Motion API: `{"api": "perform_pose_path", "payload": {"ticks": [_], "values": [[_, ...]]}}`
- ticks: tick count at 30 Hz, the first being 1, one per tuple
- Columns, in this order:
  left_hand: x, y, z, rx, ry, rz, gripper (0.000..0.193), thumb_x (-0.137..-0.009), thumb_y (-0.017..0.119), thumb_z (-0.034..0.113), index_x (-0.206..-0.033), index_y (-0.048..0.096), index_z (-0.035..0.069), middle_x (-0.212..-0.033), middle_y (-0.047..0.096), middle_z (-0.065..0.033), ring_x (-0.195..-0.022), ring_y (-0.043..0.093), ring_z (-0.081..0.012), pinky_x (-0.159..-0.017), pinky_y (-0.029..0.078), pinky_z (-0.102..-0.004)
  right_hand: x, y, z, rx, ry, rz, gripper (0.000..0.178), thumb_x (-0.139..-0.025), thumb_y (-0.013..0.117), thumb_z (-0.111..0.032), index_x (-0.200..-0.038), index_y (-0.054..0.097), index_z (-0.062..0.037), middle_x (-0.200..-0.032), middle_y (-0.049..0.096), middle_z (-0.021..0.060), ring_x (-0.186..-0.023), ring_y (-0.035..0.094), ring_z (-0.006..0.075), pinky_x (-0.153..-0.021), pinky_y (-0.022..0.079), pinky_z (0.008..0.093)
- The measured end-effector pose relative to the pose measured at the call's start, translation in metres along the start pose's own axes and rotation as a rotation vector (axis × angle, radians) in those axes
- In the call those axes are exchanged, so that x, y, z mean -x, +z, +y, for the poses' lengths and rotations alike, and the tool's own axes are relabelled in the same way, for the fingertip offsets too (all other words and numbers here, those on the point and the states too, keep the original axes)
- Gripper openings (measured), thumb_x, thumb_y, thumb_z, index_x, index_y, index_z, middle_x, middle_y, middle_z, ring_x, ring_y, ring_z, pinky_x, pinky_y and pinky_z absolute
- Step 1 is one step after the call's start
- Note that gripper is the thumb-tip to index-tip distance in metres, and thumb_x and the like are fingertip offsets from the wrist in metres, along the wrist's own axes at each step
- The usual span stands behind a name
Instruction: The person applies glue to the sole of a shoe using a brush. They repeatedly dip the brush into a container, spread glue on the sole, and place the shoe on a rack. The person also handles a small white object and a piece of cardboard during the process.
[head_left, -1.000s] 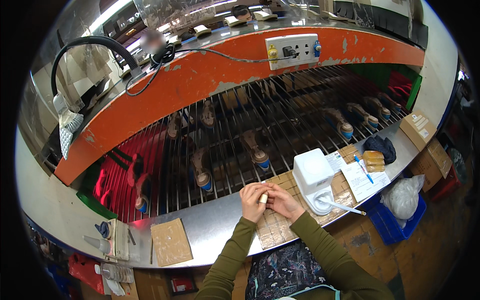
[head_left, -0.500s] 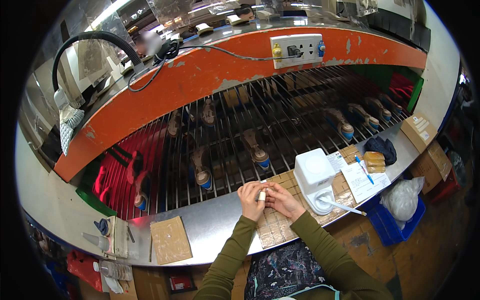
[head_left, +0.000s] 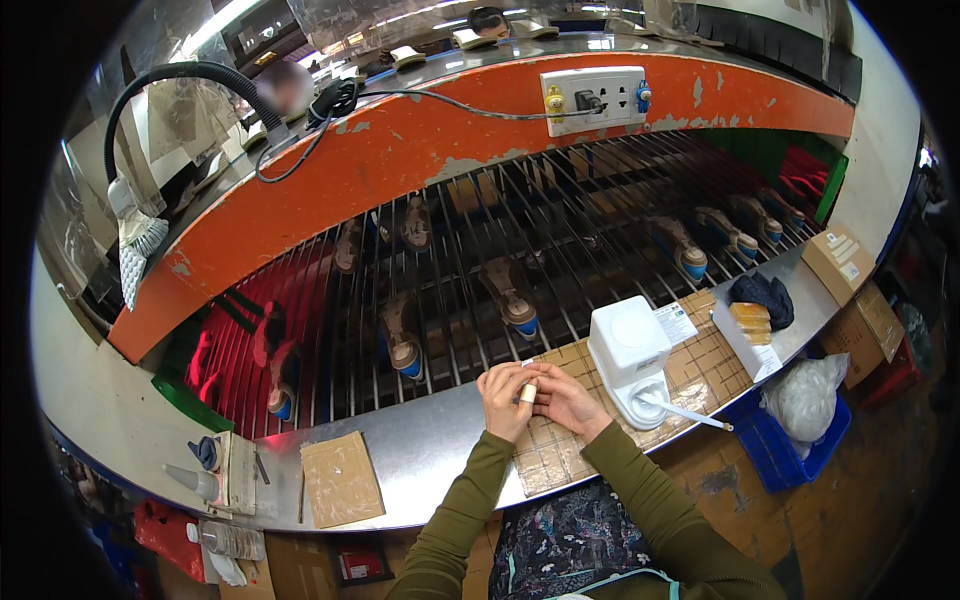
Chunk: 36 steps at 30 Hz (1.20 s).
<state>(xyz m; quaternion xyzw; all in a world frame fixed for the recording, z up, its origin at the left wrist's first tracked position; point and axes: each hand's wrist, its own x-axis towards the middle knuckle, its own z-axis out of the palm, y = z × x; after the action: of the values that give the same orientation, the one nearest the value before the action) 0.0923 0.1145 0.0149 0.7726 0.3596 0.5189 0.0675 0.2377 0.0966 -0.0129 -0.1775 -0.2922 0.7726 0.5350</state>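
Above the patterned cardboard sheet (head_left: 548, 462), at the bench's front, my two hands meet with their fingers bent together. My left hand (head_left: 503, 402) is closed, its fingertips touching those of my right hand (head_left: 570, 405), which is also closed. A short pale wrap (head_left: 527, 393) sits around a finger where the hands meet; whose finger it is, I cannot tell. Anything pinched between the fingertips is hidden. To the right of my right hand stands a white square-topped container (head_left: 630, 345) with a brush (head_left: 690, 410) lying across its base.
Past the metal bench edge, a rack of bars (head_left: 450, 290) carries several shoes (head_left: 510, 295) under an orange hood (head_left: 430, 125). Right of the container are a white paper (head_left: 742, 350), yellow blocks (head_left: 752, 325) and dark cloth (head_left: 762, 298). A brown cardboard piece (head_left: 342, 480) lies left.
The written paper at right has shifted and now stands turned beside the yellow blocks; the blue pen on it is no longer seen. My hands stay almost in place, fingers moving slightly.
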Motion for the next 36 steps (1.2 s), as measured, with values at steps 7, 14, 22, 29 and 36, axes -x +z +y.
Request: {"api": "perform_pose_path", "payload": {"ticks": [7, 14, 22, 29, 36], "values": [[-0.0042, -0.0015, 0.0071, 0.005, -0.030, 0.020, 0.010, -0.078, 0.066, 0.007, -0.087, 0.070, 0.008, -0.089, 0.067, -0.0062, -0.099, 0.061, -0.0247, -0.090, 0.036, -0.0391, -0.0003, -0.0010, 0.0021, 0.023, 0.005, 0.013, 0.033, -0.098, 0.055, -0.020, -0.128, 0.047, -0.0100, -0.110, 0.058, 0.0063, -0.103, 0.059, 0.0171, -0.091, 0.050, 0.0353], [-0.0003, -0.0007, 0.0005, -0.132, 0.120, 0.014, 0.020, -0.073, 0.070, 0.008, -0.092, 0.073, 0.012, -0.093, 0.067, -0.0008, -0.101, 0.060, -0.0217, -0.091, 0.035, -0.0398, 0.0013, -0.0005, -0.0016, -0.032, 0.017, 0.023, 0.033, -0.100, 0.044, -0.020, -0.130, 0.046, -0.0083, -0.117, 0.056, 0.0099, -0.105, 0.058, 0.0206, -0.093, 0.049, 0.0381], [0.0025, 0.0043, -0.0006, -0.153, 0.160, 0.011, 0.024, -0.072, 0.069, 0.004, -0.094, 0.074, 0.013, -0.094, 0.067, 0.0001, -0.102, 0.060, -0.0198, -0.092, 0.035, -0.0426, 0.0000, -0.0022, 0.0006, -0.087, 0.018, 0.018, 0.037, -0.099, 0.042, -0.021, -0.132, 0.044, -0.0058, -0.122, 0.053, 0.0119, -0.107, 0.057, 0.0225, -0.094, 0.048, 0.0391], [-0.0002, 0.0022, 0.0031, -0.098, 0.100, 0.001, 0.024, -0.070, 0.065, -0.002, -0.091, 0.070, 0.009, -0.096, 0.068, -0.0018, -0.102, 0.060, -0.0211, -0.093, 0.034, -0.0407, -0.0016, -0.0043, 0.0023, -0.058, 0.035, -0.010, 0.036, -0.098, 0.048, -0.021, -0.131, 0.044, -0.0063, -0.119, 0.053, 0.0097, -0.105, 0.057, 0.0198, -0.092, 0.049, 0.0376], [0.0017, 0.0042, 0.0000, -0.062, 0.037, 0.029, 0.019, -0.074, 0.064, 0.001, -0.092, 0.067, 0.008, -0.094, 0.067, -0.0047, -0.101, 0.060, -0.0239, -0.093, 0.034, -0.0407, -0.0001, 0.0015, 0.0002, -0.036, 0.031, 0.026, 0.031, -0.098, 0.052, -0.018, -0.127, 0.047, -0.0071, -0.110, 0.059, 0.0084, -0.099, 0.060, 0.0179, -0.088, 0.051, 0.0351]]}}
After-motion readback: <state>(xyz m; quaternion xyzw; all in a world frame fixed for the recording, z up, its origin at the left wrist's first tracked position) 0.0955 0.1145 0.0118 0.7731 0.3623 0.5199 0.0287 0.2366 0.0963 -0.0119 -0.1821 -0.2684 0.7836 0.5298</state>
